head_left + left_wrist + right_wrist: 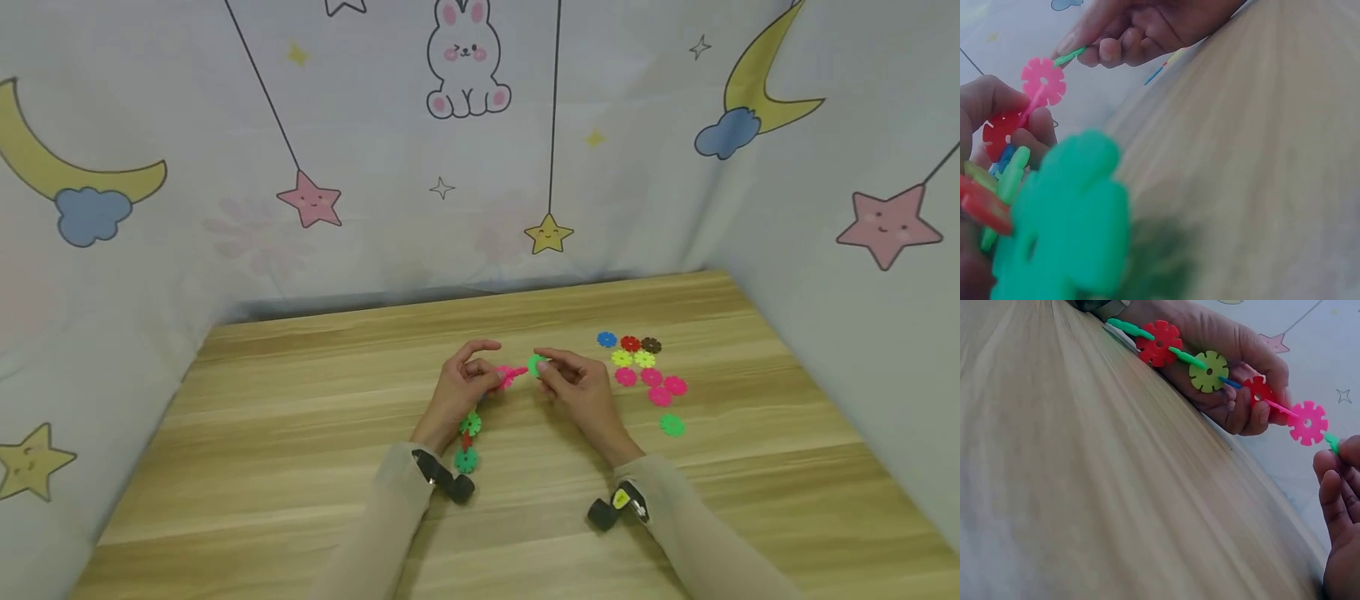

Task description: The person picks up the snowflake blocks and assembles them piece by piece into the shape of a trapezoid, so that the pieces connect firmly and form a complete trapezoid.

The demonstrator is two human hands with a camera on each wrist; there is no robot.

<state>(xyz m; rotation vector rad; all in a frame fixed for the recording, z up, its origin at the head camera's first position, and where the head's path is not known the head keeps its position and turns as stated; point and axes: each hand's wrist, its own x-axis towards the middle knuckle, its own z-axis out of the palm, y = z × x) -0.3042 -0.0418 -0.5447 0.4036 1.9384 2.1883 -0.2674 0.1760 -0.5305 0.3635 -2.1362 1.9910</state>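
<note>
Nearest, both forearms come in low over the table [300, 433], wrists lifted so the work hangs free of the wood. The left hand [459, 392] curls its fingers and thumb round a chain [1210, 369] of snowflake discs slotted edge to edge; its near end trails down past the wrist toward the body, which leaves the far end sticking out as the free end to work on. That end is a pink disc [1307, 422], held flat-on just beyond the left fingertips. The right hand [581, 392] faces it from the right, thumb and forefinger pinching a green disc [537, 365] edge-on against the pink one's rim; the other fingers are loosely curled. Whether the two discs are already slotted together or only touching cannot be told. Farther right lies a loose cluster of spare discs [645, 371], blue, red, brown, yellow and pink, flat and within the right hand's reach, with one green spare [672, 425] nearer.
</note>
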